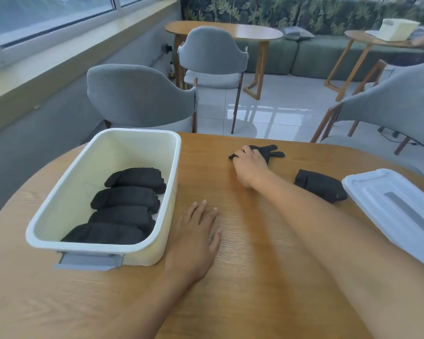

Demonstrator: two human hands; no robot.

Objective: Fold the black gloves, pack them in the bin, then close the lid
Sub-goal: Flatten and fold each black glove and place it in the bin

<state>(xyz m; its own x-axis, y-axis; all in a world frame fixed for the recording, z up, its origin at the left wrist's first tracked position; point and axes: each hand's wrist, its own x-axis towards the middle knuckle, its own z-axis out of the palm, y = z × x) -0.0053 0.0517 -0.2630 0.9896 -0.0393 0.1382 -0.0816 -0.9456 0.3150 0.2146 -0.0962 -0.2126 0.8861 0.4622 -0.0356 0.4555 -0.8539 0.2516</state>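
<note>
Black gloves are in three places. Four folded gloves (130,206) lie in a row inside the cream bin (59,192), along its right wall, each touching the next. One folded glove (321,188) lies on the wooden bench (242,265), between your right forearm and the white lid (397,206). The lid lies flat on the bench at your far right, well apart from the bin, so the bin stands uncovered. One unfolded glove (269,151) lies near the bench's far edge, its fingers spread to the right.

Your right hand (250,165) rests on the unfolded glove, covering its cuff end. Its fingers curl down over the fabric; I cannot tell whether the grip has closed on the cloth or merely presses on it.

Your left hand (196,236) lies flat on the bench just beside the bin's right wall, palm down, fingers extended, grip released and holding nothing.
</note>
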